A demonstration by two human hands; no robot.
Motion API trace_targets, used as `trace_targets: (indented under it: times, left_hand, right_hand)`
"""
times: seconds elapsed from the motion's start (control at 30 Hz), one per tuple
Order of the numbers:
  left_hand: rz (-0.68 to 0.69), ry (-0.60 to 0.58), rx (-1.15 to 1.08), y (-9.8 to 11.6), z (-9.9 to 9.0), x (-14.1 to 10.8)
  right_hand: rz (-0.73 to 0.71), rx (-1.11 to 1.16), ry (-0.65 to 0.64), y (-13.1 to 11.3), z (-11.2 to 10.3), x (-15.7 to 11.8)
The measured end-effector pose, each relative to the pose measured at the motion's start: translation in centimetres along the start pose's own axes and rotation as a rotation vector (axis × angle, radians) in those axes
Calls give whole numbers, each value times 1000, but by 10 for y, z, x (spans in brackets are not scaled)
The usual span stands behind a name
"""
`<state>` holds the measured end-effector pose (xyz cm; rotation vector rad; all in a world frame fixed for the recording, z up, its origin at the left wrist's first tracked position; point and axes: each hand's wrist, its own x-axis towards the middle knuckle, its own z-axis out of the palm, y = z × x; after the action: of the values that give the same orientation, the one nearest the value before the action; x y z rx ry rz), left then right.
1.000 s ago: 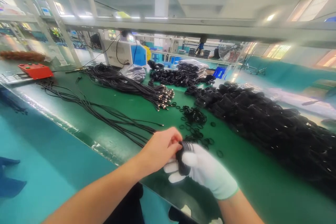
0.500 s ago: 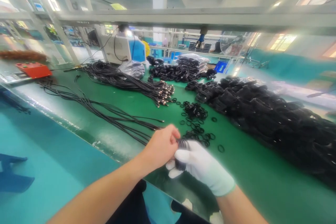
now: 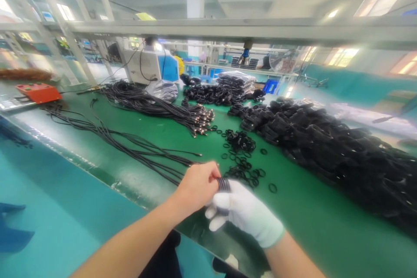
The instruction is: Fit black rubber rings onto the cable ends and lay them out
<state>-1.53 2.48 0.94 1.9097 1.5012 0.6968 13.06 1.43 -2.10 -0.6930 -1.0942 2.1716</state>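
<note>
My bare left hand (image 3: 199,182) is closed, its thumb and fingertips pinched at the end of a row of black rings (image 3: 223,184). Those rings sit side by side, apparently around a finger of my right hand (image 3: 244,208), which wears a white glove and has its fingers curled. More dark material shows below, between the gloved fingers, partly hidden. Just beyond both hands, loose black rings (image 3: 243,173) lie scattered on the green bench top (image 3: 312,217), with a denser heap of small rings (image 3: 241,141) behind them.
Thin black cables (image 3: 140,156) stretch left from my hands. A thick cable bundle (image 3: 156,106) with metal ends lies behind. Piles of black pieces (image 3: 325,143) cover the right side. An orange control box (image 3: 38,92) and a white-and-blue machine (image 3: 151,66) stand farther back.
The view has shifted slightly. My hands stay together at the rings, and the row now shows more plainly between my left fingertips and the glove.
</note>
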Motion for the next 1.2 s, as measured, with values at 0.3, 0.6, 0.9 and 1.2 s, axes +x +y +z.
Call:
trace_targets:
  times: [0.3, 0.6, 0.9, 1.2]
  left_hand:
    - [92, -47, 81, -26, -18, 74]
    - [118, -163, 39, -27, 20, 119]
    - [-82, -197, -504, -1, 30, 44]
    - [0, -362, -1165, -1, 8, 10]
  right_hand:
    - [-83, 191, 292, -24, -35, -8]
    - [-140, 173, 366, -23, -43, -5]
    - [-327, 56, 665, -17, -34, 16]
    - [-288, 285, -213, -13, -33, -11]
